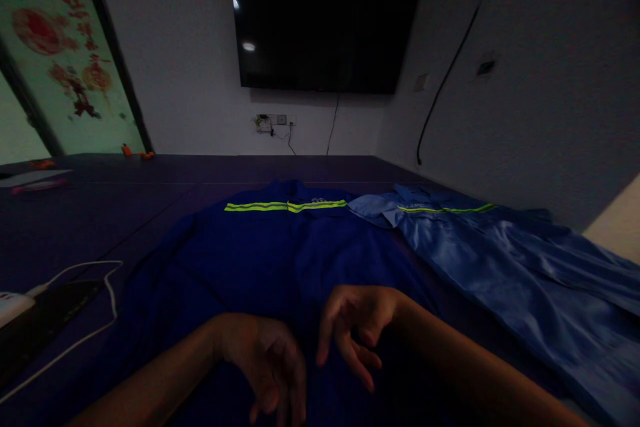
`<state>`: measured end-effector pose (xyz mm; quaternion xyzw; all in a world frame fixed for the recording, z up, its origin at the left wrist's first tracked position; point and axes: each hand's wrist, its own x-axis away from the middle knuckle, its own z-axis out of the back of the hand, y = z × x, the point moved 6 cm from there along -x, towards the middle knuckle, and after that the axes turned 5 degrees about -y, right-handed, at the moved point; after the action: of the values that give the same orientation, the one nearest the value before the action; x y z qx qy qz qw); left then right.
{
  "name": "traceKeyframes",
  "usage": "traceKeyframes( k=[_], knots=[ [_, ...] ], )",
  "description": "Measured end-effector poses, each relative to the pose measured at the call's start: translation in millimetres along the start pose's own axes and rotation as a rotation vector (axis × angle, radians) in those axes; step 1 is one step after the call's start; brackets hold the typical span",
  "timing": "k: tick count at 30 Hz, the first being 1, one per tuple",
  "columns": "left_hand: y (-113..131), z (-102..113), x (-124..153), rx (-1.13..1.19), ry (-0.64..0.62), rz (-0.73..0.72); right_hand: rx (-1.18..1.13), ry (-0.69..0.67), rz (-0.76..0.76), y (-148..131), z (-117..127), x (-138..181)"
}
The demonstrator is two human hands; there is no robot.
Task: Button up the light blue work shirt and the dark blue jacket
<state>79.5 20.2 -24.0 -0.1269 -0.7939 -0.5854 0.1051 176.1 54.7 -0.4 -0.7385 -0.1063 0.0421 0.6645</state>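
Observation:
A dark blue work jacket with a yellow-green reflective stripe lies spread flat on the dark table. Beside it to the right lies a lighter blue jacket with the same kind of stripe. My left hand hangs over the near hem of the dark jacket, fingers loose, apart and pointing down, holding nothing. My right hand hovers just to its right over the same jacket, fingers curled loosely and apart, also holding nothing. The room is dim.
A dark phone with a white cable lies at the left near edge. Papers and a pink item sit far left. A black wall screen hangs on the wall behind the table, and the right wall runs close to the light jacket.

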Motion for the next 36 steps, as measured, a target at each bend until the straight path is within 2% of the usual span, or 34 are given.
traceKeyframes(
  k=[2, 4, 6, 7, 8, 10, 11, 13, 16, 19, 21, 28, 31, 33, 36],
  knots=[
    [4, 0, 1, 0.020, -0.007, -0.046, 0.085, 0.461, 0.129, -4, 31, 7],
    [10, 15, 3, 0.033, 0.165, -0.187, 0.266, 0.954, 0.106, -2, 60, 29],
    [16, 45, 14, 0.020, 0.538, -0.383, 0.539, 1.329, -0.048, 1, 78, 54],
    [18, 60, 24, -0.016, 0.772, -0.457, 0.700, 1.448, -0.122, 1, 83, 63],
    [18, 71, 35, -0.092, 1.004, -0.493, 0.859, 1.506, -0.194, 3, 87, 69],
    [22, 84, 53, -0.366, 1.334, -0.457, 1.111, 1.489, -0.317, 8, 93, 70],
    [24, 86, 57, -0.544, 1.428, -0.412, 1.184, 1.449, -0.384, 14, 96, 69],
    [28, 88, 58, -0.892, 1.494, -0.313, 1.243, 1.380, -0.532, 25, 100, 67],
    [22, 94, 51, -1.187, 1.464, -0.079, 1.246, 1.291, -0.708, 37, 100, 63],
    [9, 102, 45, -1.244, 1.372, 0.194, 1.252, 1.244, -0.794, 38, 99, 59],
    [4, 104, 40, -1.279, 1.302, 0.294, 1.268, 1.234, -0.827, 38, 99, 58],
    [2, 102, 35, -1.333, 1.261, 0.390, 1.348, 1.186, -0.899, 40, 102, 54],
    [3, 105, 34, -1.341, 1.252, 0.410, 1.240, 1.178, -0.993, 41, 111, 55],
    [5, 112, 34, -1.337, 1.258, 0.425, 1.129, 1.218, -1.041, 39, 121, 57],
    [11, 128, 35, -1.321, 1.290, 0.453, 1.034, 1.278, -1.040, 29, 142, 56]
  ],
)
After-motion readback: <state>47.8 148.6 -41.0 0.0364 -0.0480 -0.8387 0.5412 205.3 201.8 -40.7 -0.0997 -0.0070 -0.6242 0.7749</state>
